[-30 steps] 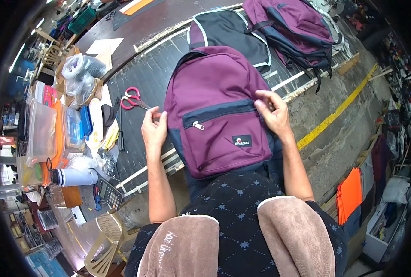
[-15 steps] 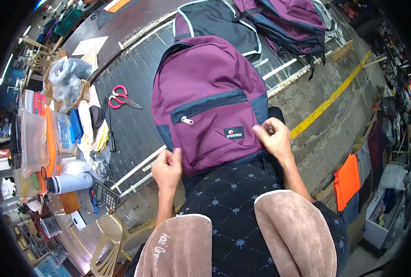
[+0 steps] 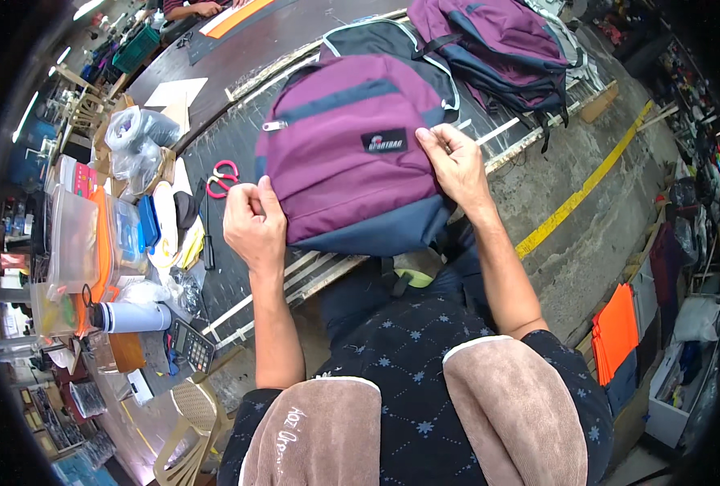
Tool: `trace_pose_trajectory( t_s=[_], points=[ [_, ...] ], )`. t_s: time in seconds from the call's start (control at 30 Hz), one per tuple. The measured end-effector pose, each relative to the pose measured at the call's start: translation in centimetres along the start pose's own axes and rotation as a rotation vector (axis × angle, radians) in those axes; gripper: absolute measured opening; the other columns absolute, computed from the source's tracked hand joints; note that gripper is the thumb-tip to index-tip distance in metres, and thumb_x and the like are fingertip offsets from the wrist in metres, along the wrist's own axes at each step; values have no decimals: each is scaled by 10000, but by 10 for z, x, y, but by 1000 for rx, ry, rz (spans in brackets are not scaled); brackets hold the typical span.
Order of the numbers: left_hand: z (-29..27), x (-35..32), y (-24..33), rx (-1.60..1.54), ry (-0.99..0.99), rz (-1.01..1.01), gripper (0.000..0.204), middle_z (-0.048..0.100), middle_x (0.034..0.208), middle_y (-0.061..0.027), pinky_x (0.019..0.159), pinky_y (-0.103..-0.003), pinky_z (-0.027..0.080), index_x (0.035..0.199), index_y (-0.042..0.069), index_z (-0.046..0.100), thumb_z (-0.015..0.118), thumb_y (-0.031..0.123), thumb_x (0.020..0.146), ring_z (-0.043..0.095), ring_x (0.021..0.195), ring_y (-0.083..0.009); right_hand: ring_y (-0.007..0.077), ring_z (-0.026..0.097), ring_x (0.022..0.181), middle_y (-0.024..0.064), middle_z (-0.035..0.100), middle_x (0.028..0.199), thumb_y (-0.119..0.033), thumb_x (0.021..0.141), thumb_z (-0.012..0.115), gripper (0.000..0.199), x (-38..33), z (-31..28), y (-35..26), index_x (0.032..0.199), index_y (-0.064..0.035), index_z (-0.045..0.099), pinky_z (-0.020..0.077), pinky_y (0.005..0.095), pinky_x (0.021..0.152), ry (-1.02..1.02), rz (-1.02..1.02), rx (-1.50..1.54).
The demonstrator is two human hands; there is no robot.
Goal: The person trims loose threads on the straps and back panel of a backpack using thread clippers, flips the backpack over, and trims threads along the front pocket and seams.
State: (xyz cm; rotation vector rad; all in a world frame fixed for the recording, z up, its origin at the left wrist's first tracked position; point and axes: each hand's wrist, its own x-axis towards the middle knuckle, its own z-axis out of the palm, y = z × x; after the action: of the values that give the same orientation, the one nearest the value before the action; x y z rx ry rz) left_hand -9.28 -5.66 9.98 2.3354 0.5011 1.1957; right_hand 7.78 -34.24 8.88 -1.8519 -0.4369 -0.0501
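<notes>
A maroon and navy backpack is tilted up before me over the near edge of the black table, its front pocket and dark label facing me and its navy bottom showing. At its left side, my left hand pinches the cloth between thumb and curled fingers. Opposite, my right hand grips the right side near the label. The zipper pull hangs at the upper left of the pocket. Red-handled scissors lie just beyond my left hand, their blades hidden.
Behind it lie a black panel with white edging and another maroon backpack. Clear plastic boxes, a white bottle and a calculator crowd the left. A plastic chair stands at lower left. Another person's hand shows at the far table.
Both hands have moved up and away from me, now gripping the backpack's sides. The bag has tipped back, bringing its navy bottom into view. Another person's hands have appeared at the top.
</notes>
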Motion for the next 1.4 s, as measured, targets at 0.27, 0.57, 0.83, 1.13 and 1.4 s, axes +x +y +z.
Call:
trace_pose_trajectory(
  t_s=[0.27,0.57,0.83,1.13,1.4],
  points=[
    [33,-36,29,-223,-265,396,207,770,1032,-95,845,-433,555,1128,74,818,829,23,928,717,929,-312,130,565,659,73,704,811,-131,1002,830,154,-47,-16,27,1128,-45,821,480,344,639,84,-191,-51],
    [47,-55,30,-72,-465,466,235,729,1058,-37,961,-432,446,1161,105,803,824,93,927,673,1015,-262,253,639,811,33,657,887,-231,892,879,359,-70,-18,9,1231,-129,815,448,409,894,-298,-477,-519],
    [59,-67,10,-205,-105,430,84,706,1030,-64,906,-434,461,1075,130,757,773,96,999,677,977,-282,168,560,722,27,608,879,-60,945,833,218,-74,7,12,1162,-62,805,440,331,721,-151,-344,-115],
    [63,-62,2,-211,-102,480,127,718,1053,-84,873,-437,494,1129,106,749,756,64,1010,685,958,-299,255,621,790,42,629,849,-252,814,970,381,-65,16,-4,1129,-105,814,440,430,888,43,-555,-290],
    [6,-71,-51,-436,153,-58,161,701,1183,-124,1019,-337,549,1287,-9,625,525,20,1164,675,1088,-182,201,553,751,29,592,803,-128,902,931,150,-65,16,38,970,-70,811,440,370,708,59,-289,-26]
  ],
)
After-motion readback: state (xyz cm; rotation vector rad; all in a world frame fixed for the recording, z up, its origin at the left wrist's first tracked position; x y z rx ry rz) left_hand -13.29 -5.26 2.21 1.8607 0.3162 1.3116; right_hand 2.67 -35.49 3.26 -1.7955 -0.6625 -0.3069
